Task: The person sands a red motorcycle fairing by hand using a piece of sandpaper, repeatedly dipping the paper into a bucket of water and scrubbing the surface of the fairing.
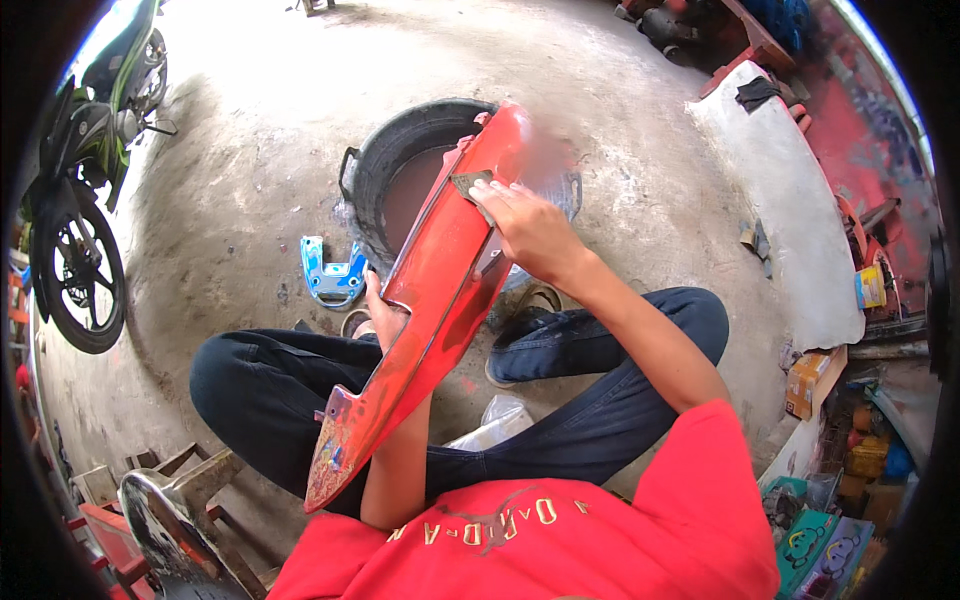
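Observation:
A long red plastic panel (425,300) lies diagonally in front of me, its upper end over a black tub (368,175) of cloudy water. My left hand (388,318) grips the panel's left edge from below, with the thumb at a notch. My right hand (525,225) presses a small dark abrasive sheet (462,182) flat on the panel's upper face, fingers closed on it. The panel's lower tip is scuffed and rests near my left forearm. A blue and white plastic part (330,285) lies on the floor left of the tub.
A black motorbike (85,240) stands at the far left, above a clutter of wooden pieces (185,480). A pale concrete ledge (770,180) runs along the right, with cardboard (810,385), boxes and assorted items beside it. A plastic bag (500,425) lies between my crossed legs.

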### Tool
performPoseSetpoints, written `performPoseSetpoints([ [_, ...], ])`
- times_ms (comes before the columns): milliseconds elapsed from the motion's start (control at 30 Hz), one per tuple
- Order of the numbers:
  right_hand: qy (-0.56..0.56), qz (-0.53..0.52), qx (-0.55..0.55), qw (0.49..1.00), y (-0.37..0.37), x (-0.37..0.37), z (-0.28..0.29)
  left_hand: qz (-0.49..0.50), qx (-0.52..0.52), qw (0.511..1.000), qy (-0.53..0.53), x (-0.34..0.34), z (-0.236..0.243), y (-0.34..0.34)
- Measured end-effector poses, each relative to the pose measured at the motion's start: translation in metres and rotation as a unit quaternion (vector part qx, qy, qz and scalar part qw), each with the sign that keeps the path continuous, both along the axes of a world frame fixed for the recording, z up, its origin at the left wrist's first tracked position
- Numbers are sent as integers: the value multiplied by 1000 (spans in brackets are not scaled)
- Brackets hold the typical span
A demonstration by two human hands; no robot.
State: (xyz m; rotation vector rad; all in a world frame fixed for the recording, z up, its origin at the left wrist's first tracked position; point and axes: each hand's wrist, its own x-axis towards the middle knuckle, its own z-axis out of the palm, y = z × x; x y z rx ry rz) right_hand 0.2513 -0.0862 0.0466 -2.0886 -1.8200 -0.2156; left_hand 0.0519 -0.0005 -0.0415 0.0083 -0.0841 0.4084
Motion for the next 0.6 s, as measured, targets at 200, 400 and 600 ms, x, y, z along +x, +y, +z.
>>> performPoseSetpoints([
  [200,9,196,73,978,-23,-62,-2,-43,25,997,-67,-1,-13,11],
  [400,8,118,44,992,-20,-38,-7,-20,-124,991,-41,-5,-4,7],
  [600,7,155,43,987,-24,-50,-5,-39,-113,990,-68,-2,7,-1],
])
